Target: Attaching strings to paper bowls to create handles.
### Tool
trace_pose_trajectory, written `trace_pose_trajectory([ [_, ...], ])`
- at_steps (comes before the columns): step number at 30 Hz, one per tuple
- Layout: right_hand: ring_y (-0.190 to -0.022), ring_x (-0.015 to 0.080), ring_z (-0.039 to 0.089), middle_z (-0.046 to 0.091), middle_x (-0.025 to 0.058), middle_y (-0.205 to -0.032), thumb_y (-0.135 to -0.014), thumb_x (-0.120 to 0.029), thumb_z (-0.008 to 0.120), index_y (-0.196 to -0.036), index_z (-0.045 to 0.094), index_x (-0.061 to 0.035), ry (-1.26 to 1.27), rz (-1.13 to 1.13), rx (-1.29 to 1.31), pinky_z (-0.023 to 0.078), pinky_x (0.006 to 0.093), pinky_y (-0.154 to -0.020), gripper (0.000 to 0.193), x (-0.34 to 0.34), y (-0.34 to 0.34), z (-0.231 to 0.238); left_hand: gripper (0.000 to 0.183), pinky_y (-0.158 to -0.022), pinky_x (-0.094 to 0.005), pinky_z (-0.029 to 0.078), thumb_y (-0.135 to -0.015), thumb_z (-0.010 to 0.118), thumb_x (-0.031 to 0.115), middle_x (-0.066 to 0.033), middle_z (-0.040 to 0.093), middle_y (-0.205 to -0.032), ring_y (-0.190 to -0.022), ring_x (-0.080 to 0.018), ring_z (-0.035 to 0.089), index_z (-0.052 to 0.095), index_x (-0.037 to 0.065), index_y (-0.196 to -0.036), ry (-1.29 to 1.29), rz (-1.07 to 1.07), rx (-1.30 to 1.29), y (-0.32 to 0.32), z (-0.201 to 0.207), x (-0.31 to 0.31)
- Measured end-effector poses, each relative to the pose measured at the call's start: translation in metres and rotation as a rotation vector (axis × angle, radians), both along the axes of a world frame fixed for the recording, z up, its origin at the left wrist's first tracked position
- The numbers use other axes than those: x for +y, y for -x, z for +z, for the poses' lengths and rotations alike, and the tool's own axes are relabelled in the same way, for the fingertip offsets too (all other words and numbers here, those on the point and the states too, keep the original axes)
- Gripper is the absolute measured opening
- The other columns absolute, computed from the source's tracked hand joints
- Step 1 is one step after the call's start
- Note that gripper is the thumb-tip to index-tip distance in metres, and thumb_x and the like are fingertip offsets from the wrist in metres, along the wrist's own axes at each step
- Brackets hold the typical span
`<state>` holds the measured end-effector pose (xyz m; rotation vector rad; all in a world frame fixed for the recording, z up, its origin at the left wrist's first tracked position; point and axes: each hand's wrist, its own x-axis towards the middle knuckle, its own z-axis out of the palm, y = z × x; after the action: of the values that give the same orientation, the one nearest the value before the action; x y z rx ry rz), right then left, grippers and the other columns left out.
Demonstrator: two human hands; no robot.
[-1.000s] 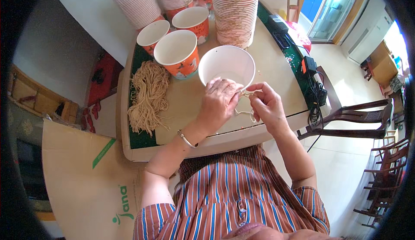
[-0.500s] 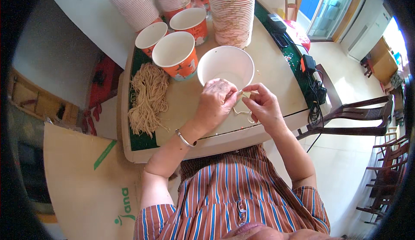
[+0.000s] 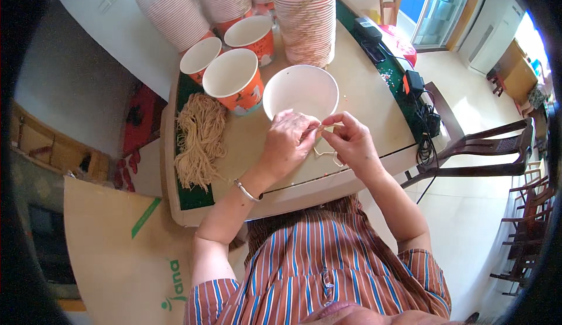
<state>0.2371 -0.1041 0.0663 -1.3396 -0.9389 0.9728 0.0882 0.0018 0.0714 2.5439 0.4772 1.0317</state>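
The surface [image 3: 374, 108] carries tall stacks of paper cups [image 3: 304, 20], three loose orange cups [image 3: 234, 82], a white cup [image 3: 300, 92] standing empty, and a heap of tan strings [image 3: 199, 140]. Just before the white cup, the left hand [image 3: 287, 143] and right hand [image 3: 351, 140] meet, fingers pinching one string loop [image 3: 325, 149] between them. It appears unattached yet; the heap looks largely unused.

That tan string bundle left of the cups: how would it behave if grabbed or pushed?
The string bundle looks floppy: its strands sprawl loosely on the table, so it would likely sag and shed strands when lifted. Probably light. Pushed, it would likely bunch or smear rather than slide whole.
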Motion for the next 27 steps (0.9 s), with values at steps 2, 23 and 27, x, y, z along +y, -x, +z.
trace_pose_trajectory([
  [2, -0.067, -0.0002, 0.053, 0.070, 0.0007, -0.081, -0.095, -0.009, 0.067, -0.107, 0.060, -0.0038, -0.005, -0.004, -0.006, 0.039, 0.0184, -0.056, 0.014, 0.000, -0.001, -0.002, 0.010, -0.098, -0.0464, 0.045, -0.086, 0.069, 0.011, -0.0085, 0.069, -0.086, -0.086, -0.0272, 0.067, 0.067, 0.007, -0.095, 0.015, -0.004, 0.019, 0.000, 0.000, 0.000],
  [23, -0.068, 0.0021, 0.053, 0.063, -0.0023, -0.074, -0.093, -0.009, 0.068, -0.102, 0.065, -0.0013, -0.055, -0.047, -0.188, 0.043, 0.0201, -0.059, 0.012, 0.007, -0.003, -0.012, 0.011, -0.085, -0.0421, 0.046, -0.084, 0.070, 0.009, -0.0081, 0.066, -0.079, -0.082, -0.0294, 0.064, 0.062, 0.007, -0.092, 0.192, 0.010, -0.008, -0.002, 0.000, -0.001],
  [27, -0.069, 0.0024, 0.054, 0.063, -0.0021, -0.075, -0.092, -0.007, 0.068, -0.101, 0.065, -0.0005, -0.079, -0.055, -0.168, 0.044, 0.0206, -0.060, 0.011, 0.008, -0.002, -0.010, 0.012, -0.083, -0.0418, 0.047, -0.085, 0.071, 0.011, -0.0090, 0.066, -0.084, -0.085, -0.0301, 0.063, 0.063, 0.007, -0.093, 0.176, -0.008, -0.006, -0.001, 0.001, 0.000],
])
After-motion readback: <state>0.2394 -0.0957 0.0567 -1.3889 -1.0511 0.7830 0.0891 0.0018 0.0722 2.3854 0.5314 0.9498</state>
